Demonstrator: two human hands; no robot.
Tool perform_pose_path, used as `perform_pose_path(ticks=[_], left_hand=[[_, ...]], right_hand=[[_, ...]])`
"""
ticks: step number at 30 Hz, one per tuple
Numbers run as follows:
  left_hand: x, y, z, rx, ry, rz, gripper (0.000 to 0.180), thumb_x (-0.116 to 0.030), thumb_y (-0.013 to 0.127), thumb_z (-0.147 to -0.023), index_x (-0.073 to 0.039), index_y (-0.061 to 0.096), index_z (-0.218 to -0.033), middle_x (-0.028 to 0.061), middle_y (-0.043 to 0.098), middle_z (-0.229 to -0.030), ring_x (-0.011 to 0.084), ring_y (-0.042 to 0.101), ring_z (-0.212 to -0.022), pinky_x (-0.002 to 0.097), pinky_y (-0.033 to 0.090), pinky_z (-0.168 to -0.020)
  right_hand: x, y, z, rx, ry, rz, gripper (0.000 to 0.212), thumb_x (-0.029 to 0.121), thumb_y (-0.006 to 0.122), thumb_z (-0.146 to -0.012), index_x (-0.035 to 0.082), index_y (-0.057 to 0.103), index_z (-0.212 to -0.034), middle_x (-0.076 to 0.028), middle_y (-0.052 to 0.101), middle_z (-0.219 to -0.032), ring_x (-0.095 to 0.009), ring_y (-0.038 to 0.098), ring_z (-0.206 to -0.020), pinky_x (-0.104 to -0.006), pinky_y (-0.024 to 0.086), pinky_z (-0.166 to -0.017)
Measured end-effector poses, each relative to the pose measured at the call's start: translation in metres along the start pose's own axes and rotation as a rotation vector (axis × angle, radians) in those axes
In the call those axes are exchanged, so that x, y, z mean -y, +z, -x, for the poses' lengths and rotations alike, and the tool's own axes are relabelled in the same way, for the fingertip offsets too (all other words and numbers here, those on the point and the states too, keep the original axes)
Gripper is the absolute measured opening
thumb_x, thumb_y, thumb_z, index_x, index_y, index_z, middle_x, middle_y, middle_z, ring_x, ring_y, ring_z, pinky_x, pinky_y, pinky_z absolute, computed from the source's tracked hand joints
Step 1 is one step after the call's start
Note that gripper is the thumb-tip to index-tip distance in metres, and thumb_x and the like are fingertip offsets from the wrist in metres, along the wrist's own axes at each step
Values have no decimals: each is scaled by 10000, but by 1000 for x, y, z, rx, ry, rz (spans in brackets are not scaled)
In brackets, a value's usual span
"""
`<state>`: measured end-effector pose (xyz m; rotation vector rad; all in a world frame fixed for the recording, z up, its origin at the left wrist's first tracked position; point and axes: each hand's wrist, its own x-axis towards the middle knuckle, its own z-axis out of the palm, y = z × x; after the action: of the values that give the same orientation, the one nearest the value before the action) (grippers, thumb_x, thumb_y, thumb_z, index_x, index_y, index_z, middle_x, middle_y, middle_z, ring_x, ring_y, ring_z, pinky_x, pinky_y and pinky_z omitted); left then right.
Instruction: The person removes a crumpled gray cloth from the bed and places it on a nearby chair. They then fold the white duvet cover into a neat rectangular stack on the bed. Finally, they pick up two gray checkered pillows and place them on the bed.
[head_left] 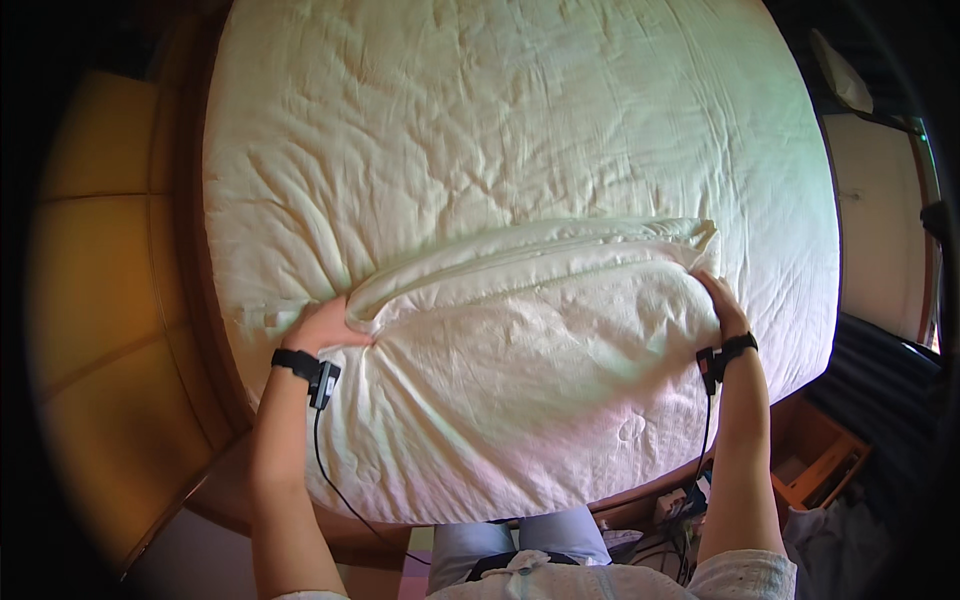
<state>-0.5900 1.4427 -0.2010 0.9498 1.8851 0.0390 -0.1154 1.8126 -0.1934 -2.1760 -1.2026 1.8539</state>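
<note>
White, wrinkled bedding (480, 120) covers a wide bed. Across its near part lies a layered fold of white cloth (530, 265), its long edge running from left to right and its right corner raised a little. At the fold's left end, my left hand (325, 325) grips the cloth, some fingers hidden by the layers. My right hand (722, 305) closes on the right end, its fingertips partly under the fabric. Between my forearms, the near cloth (520, 400) is puckered and drapes to the bed's front edge.
Each wrist wears a black strap with a small device, the left one (322, 385) trailing a cable. Yellow tiled floor (100, 280) lies left of the bed. An open wooden drawer (820, 460) stands at the near right, with cables and small items by my legs.
</note>
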Motion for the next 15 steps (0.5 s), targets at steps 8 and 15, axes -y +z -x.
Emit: perform_pose_path(ticks=[8,15], left_hand=[[-17,-46,146,-331,68,-518,408,-375,694,-613,-62,578,-848,142,618,-750,308,583,-790,395,395,-828],[-76,-76,373,-1093,106,-741,292,-120,682,-595,-32,541,-836,115,575,-810,268,545,-811,373,380,-809]], right_hand=[[41,-47,90,-7,-450,-128,284,152,553,-698,-51,597,-892,-81,598,-759,-158,572,-640,-276,467,-569],[113,-148,245,185,-1081,-478,366,160,536,-790,-33,506,-1100,-133,584,-1013,-216,599,-846,-330,509,-695]])
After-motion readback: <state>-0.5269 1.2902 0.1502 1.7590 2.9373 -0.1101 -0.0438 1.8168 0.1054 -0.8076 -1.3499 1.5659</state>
